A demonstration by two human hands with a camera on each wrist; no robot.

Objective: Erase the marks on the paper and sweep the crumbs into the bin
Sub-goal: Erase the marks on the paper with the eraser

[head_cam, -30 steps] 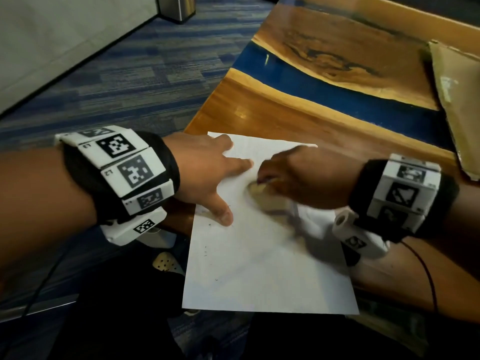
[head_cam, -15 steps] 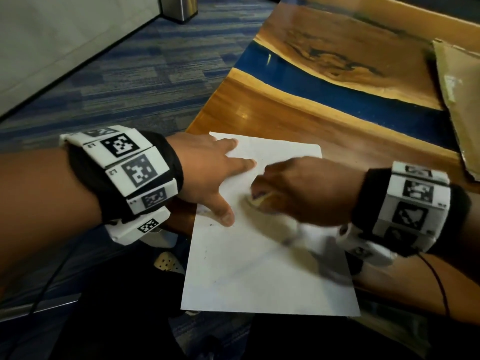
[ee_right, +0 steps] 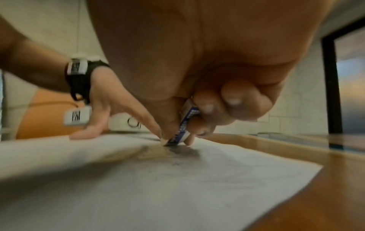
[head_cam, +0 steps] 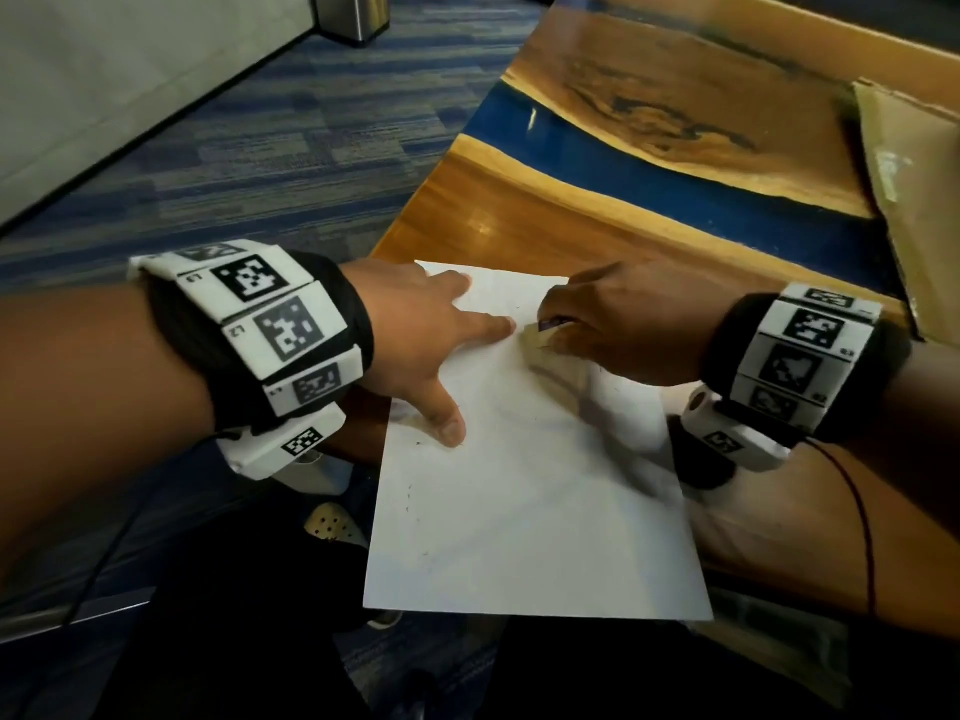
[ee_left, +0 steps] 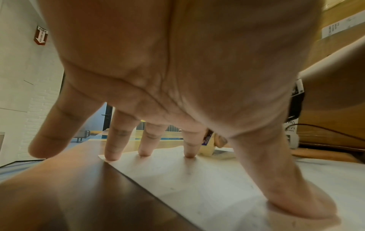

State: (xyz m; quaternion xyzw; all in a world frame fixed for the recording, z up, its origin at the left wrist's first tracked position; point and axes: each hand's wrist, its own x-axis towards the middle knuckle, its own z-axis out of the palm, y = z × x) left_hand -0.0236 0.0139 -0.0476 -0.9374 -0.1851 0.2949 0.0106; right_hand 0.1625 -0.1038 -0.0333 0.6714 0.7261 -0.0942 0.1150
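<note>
A white sheet of paper (head_cam: 535,511) lies at the near left corner of the wooden table (head_cam: 519,220), with faint grey smudges and a few small dark specks on it. My left hand (head_cam: 415,345) presses flat on the sheet's upper left part, fingers spread (ee_left: 189,150). My right hand (head_cam: 618,324) grips a white eraser in a blue sleeve (ee_right: 182,129); its tip touches the paper near the top edge, just right of my left forefinger. The eraser (head_cam: 540,332) is mostly hidden under the fingers in the head view and shows behind my left fingers (ee_left: 206,148).
A metal bin (head_cam: 353,15) stands on the blue carpet far off to the upper left. A cardboard piece (head_cam: 914,200) lies on the table at the right. The table edge runs just left of the paper. A cable (head_cam: 862,517) trails from my right wrist.
My right hand has rubbed the eraser back and forth, first toward me, then up toward the paper's top edge. The left hand stays pressed on the sheet.
</note>
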